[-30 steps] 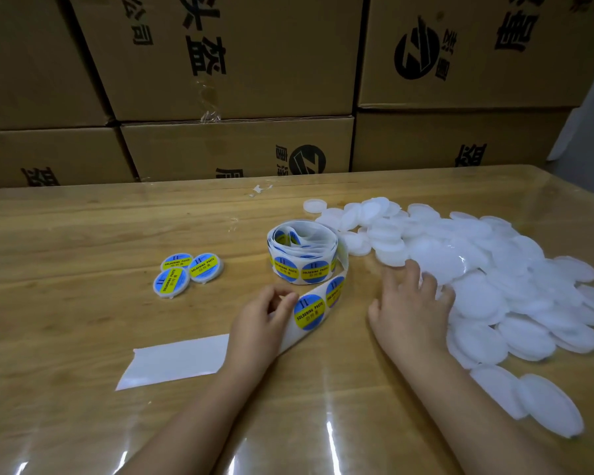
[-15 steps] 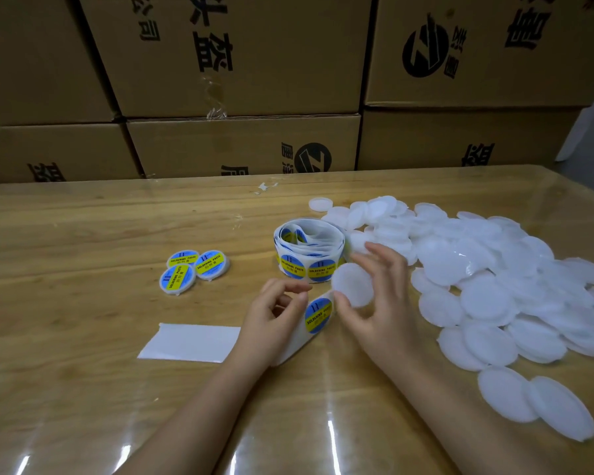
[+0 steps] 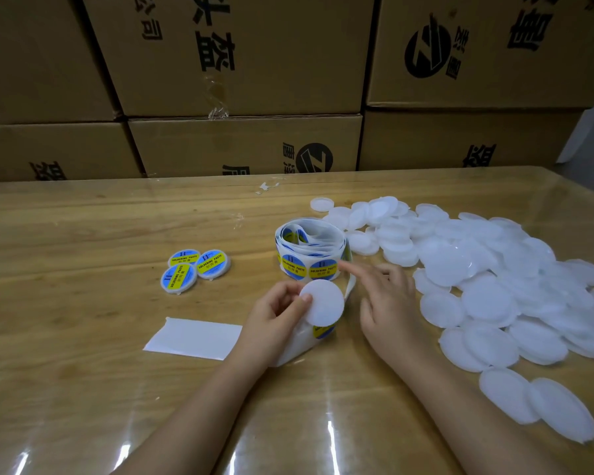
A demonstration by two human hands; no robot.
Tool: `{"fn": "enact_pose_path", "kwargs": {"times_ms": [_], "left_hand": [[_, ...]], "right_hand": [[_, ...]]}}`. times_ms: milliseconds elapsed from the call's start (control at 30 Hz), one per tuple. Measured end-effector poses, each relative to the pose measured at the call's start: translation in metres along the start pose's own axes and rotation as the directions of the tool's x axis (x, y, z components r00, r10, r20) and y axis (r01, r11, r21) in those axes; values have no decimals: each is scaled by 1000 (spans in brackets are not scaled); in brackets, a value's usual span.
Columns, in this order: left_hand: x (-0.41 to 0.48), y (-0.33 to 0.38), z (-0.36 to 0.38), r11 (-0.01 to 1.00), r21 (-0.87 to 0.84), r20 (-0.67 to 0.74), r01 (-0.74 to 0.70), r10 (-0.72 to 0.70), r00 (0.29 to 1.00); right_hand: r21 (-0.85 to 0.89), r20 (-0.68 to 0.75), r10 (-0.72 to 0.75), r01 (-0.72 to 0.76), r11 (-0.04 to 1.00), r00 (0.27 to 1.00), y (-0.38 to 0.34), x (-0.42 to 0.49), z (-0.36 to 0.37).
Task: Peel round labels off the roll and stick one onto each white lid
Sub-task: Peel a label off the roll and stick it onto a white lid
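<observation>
L hand (image 3: pixel 275 311): pinches one white lid (image 3: pixel 324 303), at 6 o'clock of label roll (image 3: pixel 309 250).
R hand (image 3: pixel 391 299): holds nothing, pointer finger out.
Lid pile (image 3: pixel 487 299): 3 o'clock of roll.

One cam only, head-worn, looking fwd and down across the surface (image 3: pixel 83 337), hands (image 3: pixel 275 310) close below, stacked cartons (image 3: pixel 240 56) filling the far side. No 2nd view.

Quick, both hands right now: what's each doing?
Left hand: pinching a white lid.
Right hand: open, empty, forefinger out toward the label roll.
</observation>
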State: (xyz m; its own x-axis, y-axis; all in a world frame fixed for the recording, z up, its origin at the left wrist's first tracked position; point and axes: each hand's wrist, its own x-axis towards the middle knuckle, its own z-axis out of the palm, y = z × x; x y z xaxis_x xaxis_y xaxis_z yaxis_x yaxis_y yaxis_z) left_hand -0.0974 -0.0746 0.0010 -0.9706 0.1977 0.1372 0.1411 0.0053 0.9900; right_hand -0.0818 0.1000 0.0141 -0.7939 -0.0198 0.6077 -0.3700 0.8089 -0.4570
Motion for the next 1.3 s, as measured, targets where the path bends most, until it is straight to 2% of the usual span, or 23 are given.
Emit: {"fn": "enact_pose_path", "kwargs": {"times_ms": [67, 133, 333, 567, 700, 833, 900, 967, 1033, 1167, 1300], "left_hand": [[0, 0, 1, 1000, 3, 8, -13, 13, 1000], [0, 0, 1, 999, 28, -7, -35, 35, 999], [1, -3, 3, 973, 218, -176, -72, 112, 978], [4, -7, 0, 947, 320, -300, -41, 142, 943], [4, -9, 0, 903, 430, -298, 12, 130, 946], [3, -7, 1, 868, 496, -305, -35, 212, 928], [4, -8, 0, 777, 628, -250, -38, 248, 936], [5, -10, -1, 594, 804, -146, 17, 170, 975], [4, -11, -4, 488, 872, -81, 27, 90, 993], [6, -6, -13, 464, 885, 15, -30, 36, 999], [7, -6, -20, 465, 881, 68, -85, 53, 996]], "right_hand": [[-107, 135, 56, -42, 993, 989, 7, 1, 0], [-184, 194, 71, -35, 982, 978, 12, 1, 4], [-173, 82, -2, 17, 985, 997, 9, 1, 5], [-20, -7, -139, 139, 990, 990, 3, -1, 0], [7, -3, -163, 163, 987, 987, 2, -3, -1], [-22, -18, -201, 201, 979, 979, 2, -5, 1], [-36, -35, -198, 197, 980, 980, 2, -5, 2], [-80, -34, -175, 172, 982, 984, 5, -3, 2], [-140, -13, -122, 119, 983, 992, 10, -1, 2], [-139, 27, -23, 26, 990, 999, 26, 0, 2], [-177, 39, -59, 65, 982, 998, 27, 0, 4]]}}
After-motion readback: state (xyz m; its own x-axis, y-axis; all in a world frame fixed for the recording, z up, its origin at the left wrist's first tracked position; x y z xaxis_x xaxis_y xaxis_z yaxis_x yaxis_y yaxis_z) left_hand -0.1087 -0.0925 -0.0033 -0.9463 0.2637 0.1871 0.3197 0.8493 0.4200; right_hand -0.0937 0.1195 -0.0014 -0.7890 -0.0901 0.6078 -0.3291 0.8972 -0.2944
